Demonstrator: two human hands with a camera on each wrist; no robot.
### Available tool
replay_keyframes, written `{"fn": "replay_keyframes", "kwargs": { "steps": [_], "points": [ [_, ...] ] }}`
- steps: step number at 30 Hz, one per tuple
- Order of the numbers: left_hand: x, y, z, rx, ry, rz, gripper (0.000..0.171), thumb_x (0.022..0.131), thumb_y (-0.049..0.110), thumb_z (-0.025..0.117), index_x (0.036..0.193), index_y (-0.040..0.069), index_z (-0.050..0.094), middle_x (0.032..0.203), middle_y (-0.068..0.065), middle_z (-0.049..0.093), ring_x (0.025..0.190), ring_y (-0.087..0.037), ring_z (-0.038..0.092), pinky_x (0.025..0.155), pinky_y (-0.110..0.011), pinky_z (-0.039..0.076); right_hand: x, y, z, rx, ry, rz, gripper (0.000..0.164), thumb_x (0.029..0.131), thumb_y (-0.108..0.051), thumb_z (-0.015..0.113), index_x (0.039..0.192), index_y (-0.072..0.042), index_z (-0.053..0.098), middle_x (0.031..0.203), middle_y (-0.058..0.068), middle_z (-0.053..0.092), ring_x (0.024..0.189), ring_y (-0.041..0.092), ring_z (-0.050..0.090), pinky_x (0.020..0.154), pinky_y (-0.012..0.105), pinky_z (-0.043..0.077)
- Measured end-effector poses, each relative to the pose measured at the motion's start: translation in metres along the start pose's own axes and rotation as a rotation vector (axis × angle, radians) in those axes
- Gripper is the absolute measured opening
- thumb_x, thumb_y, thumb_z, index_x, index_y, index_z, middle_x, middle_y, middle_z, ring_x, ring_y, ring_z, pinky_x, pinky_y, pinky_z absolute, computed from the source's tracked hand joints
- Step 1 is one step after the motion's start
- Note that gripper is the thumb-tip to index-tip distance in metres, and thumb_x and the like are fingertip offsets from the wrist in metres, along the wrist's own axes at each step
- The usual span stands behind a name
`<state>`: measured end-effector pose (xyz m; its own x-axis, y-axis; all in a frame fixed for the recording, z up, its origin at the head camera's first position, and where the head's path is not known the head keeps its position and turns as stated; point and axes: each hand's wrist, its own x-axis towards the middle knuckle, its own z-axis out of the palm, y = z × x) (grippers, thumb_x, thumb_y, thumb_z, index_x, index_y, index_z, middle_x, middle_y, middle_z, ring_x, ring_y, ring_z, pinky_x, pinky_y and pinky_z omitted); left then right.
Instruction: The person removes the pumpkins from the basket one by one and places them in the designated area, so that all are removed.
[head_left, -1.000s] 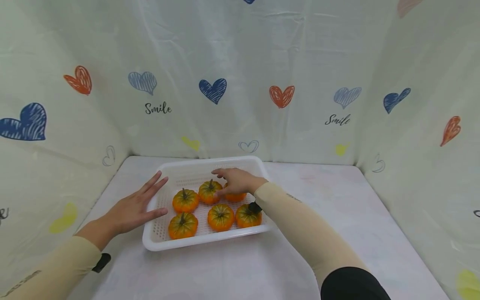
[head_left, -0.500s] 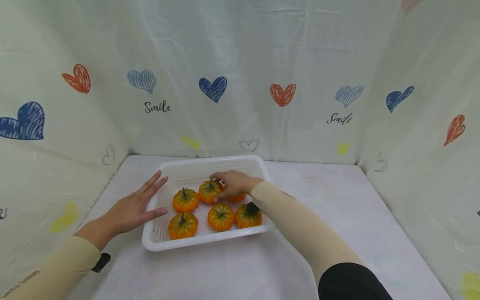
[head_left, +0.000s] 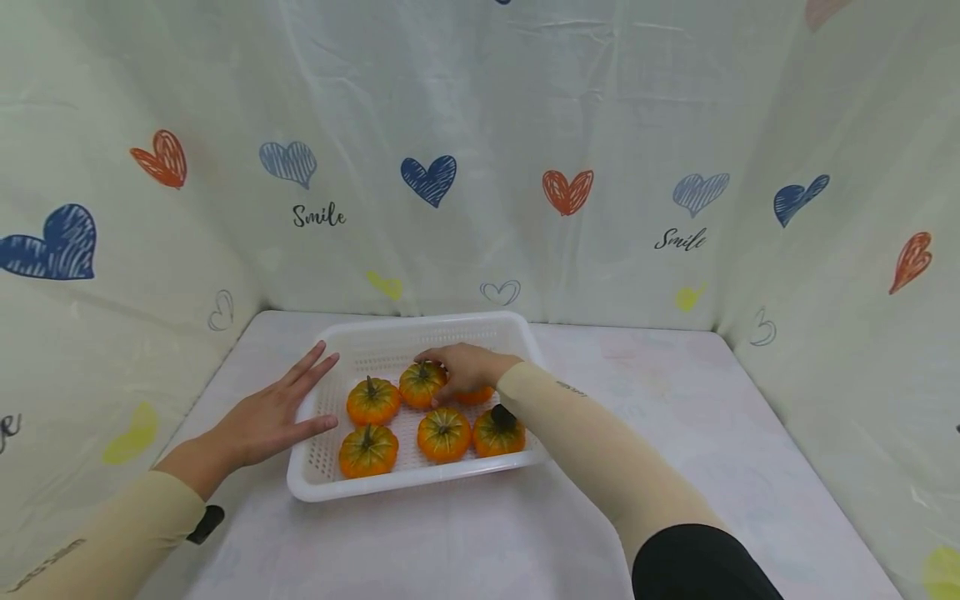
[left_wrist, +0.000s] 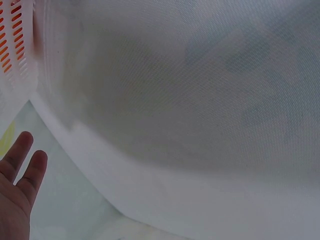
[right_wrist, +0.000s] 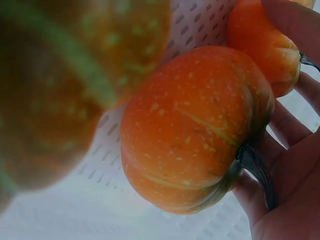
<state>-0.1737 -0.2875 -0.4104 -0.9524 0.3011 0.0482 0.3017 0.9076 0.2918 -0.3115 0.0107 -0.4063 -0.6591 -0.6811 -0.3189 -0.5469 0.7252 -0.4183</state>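
While two beige sleeves (head_left: pixel 600 442) stretch in over a white table (head_left: pixel 420 542), three orange-and-green pumpkins (head_left: pixel 444 435) make up the nearer row in a white perforated basket (head_left: pixel 412 478), the rightmost partly hidden by a black wrist piece (head_left: pixel 504 417). At the basket's left side, the left hand (head_left: pixel 262 422) holds nothing, its fingers straight and spread (whether they touch the rim cannot be told). In the farther row, the right hand (head_left: pixel 472 368) curls its thumb and fingers round the middle pumpkin (head_left: pixel 420 384), which sits in the basket between two others. Beyond stands a pale backdrop (head_left: pixel 480 108) printed with hearts and "Smile".
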Motion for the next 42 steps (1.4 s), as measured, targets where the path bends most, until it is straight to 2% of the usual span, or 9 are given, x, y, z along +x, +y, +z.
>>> {"fn": "replay_keyframes", "kwargs": {
  "steps": [7, 13, 19, 24, 31, 35, 38, 42],
  "points": [
    [-0.001, -0.001, -0.001, -0.004, -0.003, -0.002, 0.090, 0.092, 0.058, 0.058, 0.161, 0.021, 0.014, 0.167, -0.008, -0.002, 0.134, -0.050, 0.041, 0.089, -0.065, 0.048, -0.002, -0.004, -0.002, 0.010, 0.008, -0.019, 0.072, 0.085, -0.032, 0.081, 0.149, -0.033, 0.048, 0.143, 0.001, 0.052, 0.129, 0.020, 0.048, 0.113, 0.040, 0.034],
    [-0.001, -0.001, 0.001, 0.001, -0.002, -0.006, 0.090, 0.092, 0.059, 0.058, 0.161, 0.022, 0.014, 0.167, -0.007, -0.002, 0.133, -0.050, 0.042, 0.089, -0.065, 0.049, -0.003, -0.003, -0.004, 0.002, 0.054, -0.031, 0.070, 0.086, -0.033, 0.080, 0.148, -0.035, 0.048, 0.139, 0.003, 0.051, 0.125, 0.019, 0.049, 0.111, 0.039, 0.037],
    [-0.001, -0.001, 0.001, 0.008, -0.006, -0.005, 0.090, 0.092, 0.059, 0.058, 0.161, 0.022, 0.014, 0.167, -0.009, -0.002, 0.134, -0.050, 0.041, 0.090, -0.066, 0.048, -0.008, 0.000, -0.013, -0.017, 0.101, -0.074, 0.069, 0.087, -0.032, 0.079, 0.148, -0.031, 0.048, 0.134, 0.006, 0.052, 0.115, 0.019, 0.052, 0.106, 0.037, 0.042],
    [0.000, -0.001, 0.001, 0.013, -0.005, 0.003, 0.090, 0.092, 0.058, 0.058, 0.161, 0.022, 0.014, 0.167, -0.009, -0.002, 0.133, -0.050, 0.041, 0.090, -0.065, 0.048, -0.017, 0.003, -0.025, -0.007, 0.134, -0.088, 0.072, 0.087, -0.032, 0.079, 0.150, -0.029, 0.046, 0.135, 0.006, 0.051, 0.116, 0.018, 0.051, 0.103, 0.035, 0.043],
    [-0.001, -0.002, 0.001, 0.012, -0.011, -0.002, 0.090, 0.092, 0.058, 0.058, 0.161, 0.021, 0.014, 0.167, -0.009, -0.002, 0.134, -0.049, 0.040, 0.092, -0.065, 0.047, -0.035, 0.006, -0.049, 0.083, 0.184, -0.104, 0.072, 0.085, -0.030, 0.080, 0.149, -0.026, 0.046, 0.141, 0.002, 0.052, 0.118, 0.021, 0.052, 0.097, 0.034, 0.048],
    [-0.002, -0.002, 0.001, 0.013, -0.007, -0.002, 0.091, 0.091, 0.058, 0.059, 0.161, 0.021, 0.014, 0.167, -0.009, -0.001, 0.134, -0.050, 0.041, 0.090, -0.064, 0.049, -0.054, 0.016, -0.063, 0.156, 0.223, -0.133, 0.072, 0.086, -0.027, 0.080, 0.149, -0.025, 0.046, 0.142, -0.001, 0.053, 0.119, 0.022, 0.053, 0.095, 0.032, 0.050],
    [-0.002, -0.001, 0.001, 0.012, -0.004, 0.001, 0.091, 0.091, 0.058, 0.059, 0.161, 0.021, 0.015, 0.167, -0.009, -0.001, 0.133, -0.050, 0.041, 0.089, -0.064, 0.050, -0.074, 0.030, -0.074, 0.196, 0.275, -0.168, 0.072, 0.087, -0.027, 0.080, 0.150, -0.023, 0.046, 0.140, 0.000, 0.054, 0.118, 0.022, 0.054, 0.097, 0.033, 0.049],
    [-0.001, 0.000, 0.000, 0.008, 0.000, 0.006, 0.091, 0.091, 0.057, 0.060, 0.161, 0.021, 0.015, 0.167, -0.009, -0.001, 0.133, -0.050, 0.041, 0.089, -0.064, 0.049, -0.105, 0.058, -0.084, 0.273, 0.379, -0.166, 0.074, 0.088, -0.027, 0.079, 0.152, -0.021, 0.042, 0.141, 0.002, 0.052, 0.116, 0.022, 0.056, 0.103, 0.037, 0.046]
  ]
}}
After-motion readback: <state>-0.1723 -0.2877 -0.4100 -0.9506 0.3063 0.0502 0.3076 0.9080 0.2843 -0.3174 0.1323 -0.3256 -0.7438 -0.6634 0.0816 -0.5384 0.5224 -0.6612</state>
